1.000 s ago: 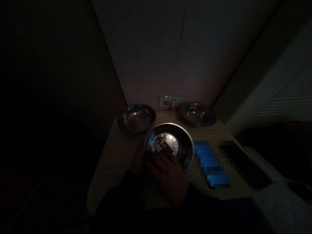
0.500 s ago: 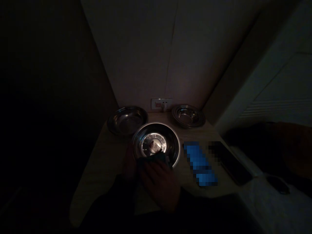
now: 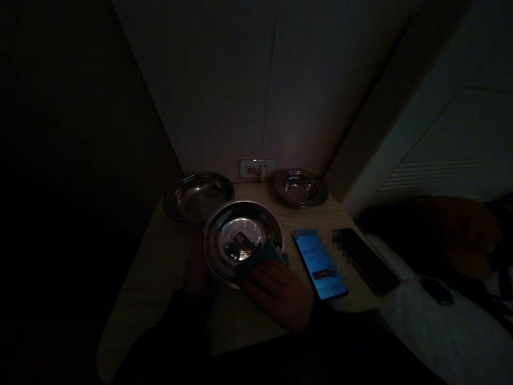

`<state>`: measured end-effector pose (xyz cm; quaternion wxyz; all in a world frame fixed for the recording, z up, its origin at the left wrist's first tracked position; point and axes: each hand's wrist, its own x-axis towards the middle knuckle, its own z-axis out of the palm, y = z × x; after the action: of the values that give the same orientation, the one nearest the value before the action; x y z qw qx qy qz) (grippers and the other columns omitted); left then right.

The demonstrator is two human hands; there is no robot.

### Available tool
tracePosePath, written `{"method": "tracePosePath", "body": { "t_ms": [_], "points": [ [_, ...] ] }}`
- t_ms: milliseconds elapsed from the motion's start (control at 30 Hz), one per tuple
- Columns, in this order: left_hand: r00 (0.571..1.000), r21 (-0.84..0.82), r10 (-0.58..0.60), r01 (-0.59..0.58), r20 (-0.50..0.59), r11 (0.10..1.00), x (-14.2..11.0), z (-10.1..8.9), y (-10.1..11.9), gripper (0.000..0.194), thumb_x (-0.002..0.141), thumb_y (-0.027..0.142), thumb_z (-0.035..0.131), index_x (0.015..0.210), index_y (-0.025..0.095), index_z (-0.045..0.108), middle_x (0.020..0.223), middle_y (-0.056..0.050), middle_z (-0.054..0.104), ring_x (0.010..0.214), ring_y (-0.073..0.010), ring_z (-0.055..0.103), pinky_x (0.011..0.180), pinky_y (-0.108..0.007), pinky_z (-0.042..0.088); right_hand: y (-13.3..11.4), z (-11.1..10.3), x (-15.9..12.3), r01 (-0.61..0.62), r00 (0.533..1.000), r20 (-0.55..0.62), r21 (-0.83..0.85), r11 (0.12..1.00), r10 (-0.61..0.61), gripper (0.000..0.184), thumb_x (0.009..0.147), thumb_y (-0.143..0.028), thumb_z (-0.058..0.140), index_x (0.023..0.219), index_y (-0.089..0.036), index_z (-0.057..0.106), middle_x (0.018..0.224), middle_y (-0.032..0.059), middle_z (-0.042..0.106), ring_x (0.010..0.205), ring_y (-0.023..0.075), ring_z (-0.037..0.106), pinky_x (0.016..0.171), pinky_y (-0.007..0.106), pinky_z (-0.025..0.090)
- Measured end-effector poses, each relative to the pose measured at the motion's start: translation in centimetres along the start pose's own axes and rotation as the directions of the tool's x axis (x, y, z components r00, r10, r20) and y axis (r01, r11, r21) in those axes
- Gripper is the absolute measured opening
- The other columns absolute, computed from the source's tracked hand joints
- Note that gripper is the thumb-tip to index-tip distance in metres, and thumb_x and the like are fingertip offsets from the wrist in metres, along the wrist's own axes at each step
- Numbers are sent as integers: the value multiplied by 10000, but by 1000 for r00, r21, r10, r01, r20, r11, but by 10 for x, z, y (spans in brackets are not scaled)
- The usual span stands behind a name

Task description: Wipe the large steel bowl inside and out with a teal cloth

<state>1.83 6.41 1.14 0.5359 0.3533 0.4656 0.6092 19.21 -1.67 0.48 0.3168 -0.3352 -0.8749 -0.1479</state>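
The scene is very dark. A shiny steel bowl (image 3: 224, 224) sits tilted on a light wooden table (image 3: 160, 283) in front of me. My left hand (image 3: 196, 267) grips the bowl's near-left rim. My right hand (image 3: 278, 291) is closed on a teal cloth (image 3: 262, 256) and presses it against the bowl's inner right side. The bowl's bottom reflects light and a small dark shape.
Two more steel bowls stand at the back, one at the left (image 3: 198, 195) and one at the right (image 3: 300, 188). A wall socket (image 3: 256, 168) is between them. A lit phone (image 3: 320, 264) and a dark phone (image 3: 366, 262) lie to the right. A bed edge (image 3: 441, 331) is further right.
The view has swung, so everything sits further left in the frame. My right hand with the cloth moved from the bowl's near edge toward its right inner side.
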Motion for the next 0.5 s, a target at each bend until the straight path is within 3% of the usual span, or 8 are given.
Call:
{"method": "tracePosePath", "body": {
  "t_ms": [100, 167, 267, 367, 500],
  "points": [
    [1000, 10, -14, 14, 7, 1000, -4, 5, 1, 324, 799, 466, 558, 922, 204, 705, 1039, -36, 722, 1133, -296, 575, 1001, -403, 444, -6, 5, 2, -49, 999, -17, 20, 999, 49, 227, 934, -118, 477, 1095, -143, 635, 1015, 58, 711, 947, 179, 625, 889, 346, 509],
    [995, 4, -76, 75, 70, 997, -8, 4, -4, 441, 809, 551, 502, 964, 190, 704, 1064, -57, 718, 1132, -308, 581, 977, -420, 463, -7, 5, 1, -97, 995, -29, 32, 995, 98, 242, 942, -115, 451, 1099, -139, 633, 1015, 67, 708, 948, 185, 621, 877, 347, 514],
    [982, 33, -146, 143, 124, 989, -14, -2, -16, 562, 763, 631, 529, 1074, 185, 673, 1184, -71, 673, 1214, -308, 525, 1058, -426, 383, -7, 3, -3, -141, 988, -61, 46, 989, 143, 252, 945, -122, 438, 1104, -138, 634, 1016, 78, 704, 961, 190, 614, 891, 351, 509],
    [990, 89, -118, 111, 81, 990, -13, -10, -26, 627, 702, 657, 586, 1094, 173, 656, 1222, -90, 648, 1249, -319, 489, 1101, -437, 312, -7, 3, -6, -167, 983, -67, 41, 985, 170, 262, 945, -127, 434, 1114, -143, 634, 1033, 82, 702, 989, 192, 608, 917, 352, 501],
    [996, 176, -30, 15, 87, 984, -8, -14, -30, 617, 709, 679, 563, 1045, 172, 670, 1160, -92, 673, 1216, -312, 517, 1076, -419, 350, -5, 2, -10, -155, 986, -50, 53, 987, 157, 295, 953, -120, 396, 1132, -144, 629, 1059, 86, 697, 1019, 196, 608, 911, 360, 510]
  ]
}}
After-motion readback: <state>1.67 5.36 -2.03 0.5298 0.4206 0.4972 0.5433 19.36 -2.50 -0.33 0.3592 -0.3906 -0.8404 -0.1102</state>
